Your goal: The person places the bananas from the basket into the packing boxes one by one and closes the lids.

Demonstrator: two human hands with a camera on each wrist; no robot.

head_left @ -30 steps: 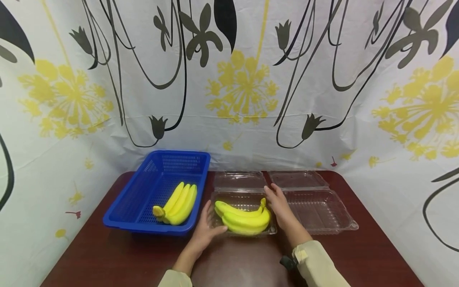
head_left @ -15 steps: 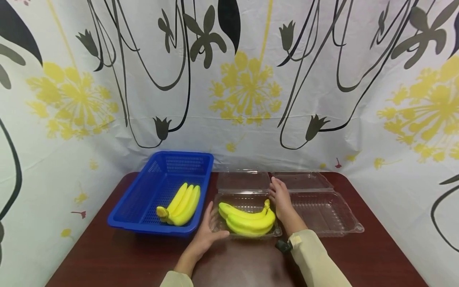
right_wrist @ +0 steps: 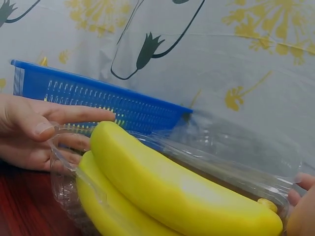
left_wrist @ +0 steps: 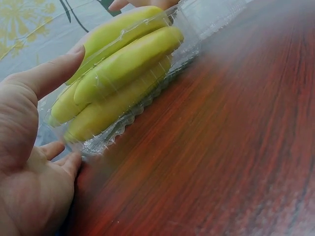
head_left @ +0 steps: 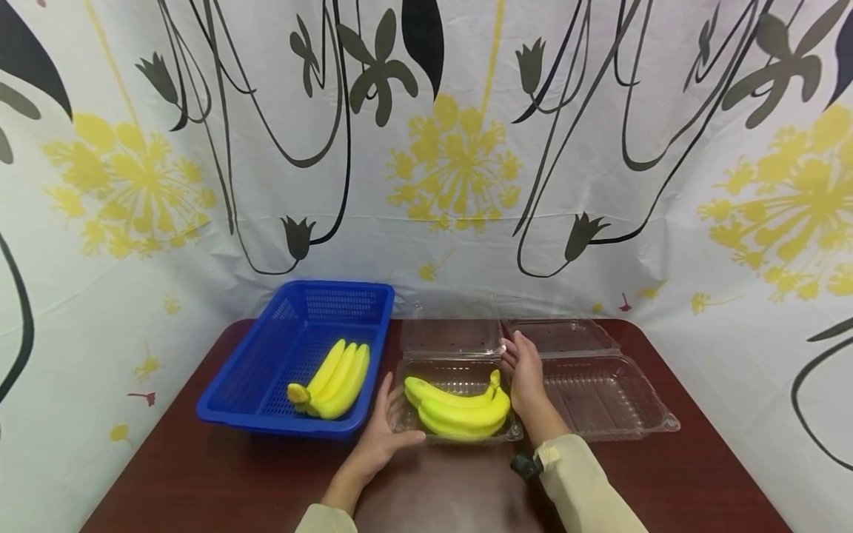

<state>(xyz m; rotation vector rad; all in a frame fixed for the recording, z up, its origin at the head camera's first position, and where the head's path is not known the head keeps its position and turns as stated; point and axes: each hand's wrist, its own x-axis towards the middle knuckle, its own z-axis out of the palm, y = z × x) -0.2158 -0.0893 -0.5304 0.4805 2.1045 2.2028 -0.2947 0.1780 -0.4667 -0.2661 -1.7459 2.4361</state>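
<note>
A clear plastic clamshell container [head_left: 460, 438] holds a bunch of yellow bananas [head_left: 460, 413], its stem at the right. My left hand [head_left: 383, 433] rests against the container's left end, thumb along the near side and fingers straight along the left wall. In the right wrist view this left hand [right_wrist: 44, 128] has its thumb at the rim corner. My right hand [head_left: 528, 374] pinches the right edge of the raised clear lid [head_left: 449, 337] with bent fingers. In the left wrist view the bananas [left_wrist: 128, 64] show through the plastic wall.
A second clear container [head_left: 600, 392] lies open to the right, its lid [head_left: 563, 337] folded back. On the left stands a blue basket [head_left: 220, 403] with another bunch of bananas [head_left: 336, 381]. A patterned cloth [head_left: 426, 266] hangs behind the dark red table [head_left: 426, 496].
My right hand has moved from above the container's right side back to the lid's edge, its fingers now bent there. The lid has tilted up. My left hand stays at the left end.
</note>
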